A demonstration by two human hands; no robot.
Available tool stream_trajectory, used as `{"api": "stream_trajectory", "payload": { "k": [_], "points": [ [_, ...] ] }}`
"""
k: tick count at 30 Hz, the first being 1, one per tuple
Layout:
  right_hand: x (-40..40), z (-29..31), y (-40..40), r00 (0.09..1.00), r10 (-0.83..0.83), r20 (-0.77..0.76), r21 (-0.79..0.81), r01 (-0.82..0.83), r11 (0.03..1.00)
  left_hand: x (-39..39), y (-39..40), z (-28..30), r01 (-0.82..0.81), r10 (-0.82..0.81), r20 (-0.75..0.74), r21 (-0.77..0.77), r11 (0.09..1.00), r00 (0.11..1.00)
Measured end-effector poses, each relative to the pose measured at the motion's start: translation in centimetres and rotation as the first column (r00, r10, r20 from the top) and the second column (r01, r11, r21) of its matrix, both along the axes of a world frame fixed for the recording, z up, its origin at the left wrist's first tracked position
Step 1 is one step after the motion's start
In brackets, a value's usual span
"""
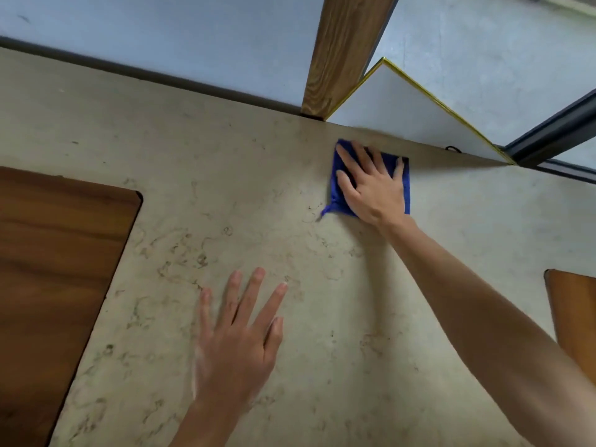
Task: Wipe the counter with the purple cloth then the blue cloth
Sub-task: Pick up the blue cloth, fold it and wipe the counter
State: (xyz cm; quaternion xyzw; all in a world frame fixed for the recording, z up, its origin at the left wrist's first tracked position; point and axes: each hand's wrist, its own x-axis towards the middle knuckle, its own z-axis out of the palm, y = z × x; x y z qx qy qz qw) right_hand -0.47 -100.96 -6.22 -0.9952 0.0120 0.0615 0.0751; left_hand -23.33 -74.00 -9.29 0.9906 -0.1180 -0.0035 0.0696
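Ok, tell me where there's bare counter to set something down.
The widest bare stretch of the counter runs along the back edge, between the brown wooden board at left and the blue cloth under the right hand. More lies bare near the front, right of the left hand. The back right corner is crowded.

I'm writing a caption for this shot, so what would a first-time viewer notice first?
The blue cloth stands out, pressed flat under the right hand near the far edge of the pale stone counter. Closer in, the left hand lies spread over the bare counter, holding nothing. A wooden post rises just behind the cloth.
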Motion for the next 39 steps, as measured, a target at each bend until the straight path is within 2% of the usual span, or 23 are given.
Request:
{"api": "stream_trajectory", "payload": {
  "k": [4,9,13,18,21,24,29,33,39],
  "points": [
    [2.6,-0.4,0.1,1.0,0.024,0.014,0.003,-0.024,1.0,0.0,0.1,0.1,0.0,0.0,0.007,0.003,1.0,1.0],
    [-0.9,-0.1,1.8,0.998,0.04,0.039,-0.002,-0.039,0.999,-0.1,0.2,0.3,0.009,-0.009,0.019,0.023,1.0,1.0],
    [-10.1,-0.2,4.1,0.991,0.127,0.043,0.003,-0.127,0.992,0.0,0.2,0.4,-0.002,0.001,0.021,0.043,0.999,1.0],
    [-25.6,-0.7,6.5,0.984,0.167,0.068,-0.005,-0.167,0.986,-0.2,0.2,0.6,-0.012,0.011,0.009,0.04,0.999,1.0],
    [-34.2,-1.0,6.4,0.981,0.191,0.033,-0.026,-0.19,0.981,-0.2,0.3,0.7,-0.007,0.008,-0.021,0.058,0.998,1.0],
    [-38.1,-0.2,5.1,0.976,0.211,-0.046,-0.046,-0.213,0.976,-0.4,0.4,0.7,-0.002,0.005,-0.048,0.059,0.998,0.999],
    [-32.3,0.7,1.5,0.983,0.174,-0.056,0.022,-0.173,0.985,-0.2,0.3,1.3,-0.004,0.012,-0.109,0.069,0.998,0.994],
    [-20.1,0.8,-2.7,0.994,0.106,-0.032,-0.04,-0.107,0.993,-0.1,0.2,1.5,0.007,0.004,-0.138,0.081,0.997,0.99],
    [-1.9,0.8,-10.1,0.993,0.113,-0.031,-0.057,-0.115,0.992,0.1,0.5,1.3,0.012,0.0,-0.148,0.077,0.997,0.989]
  ]
}}
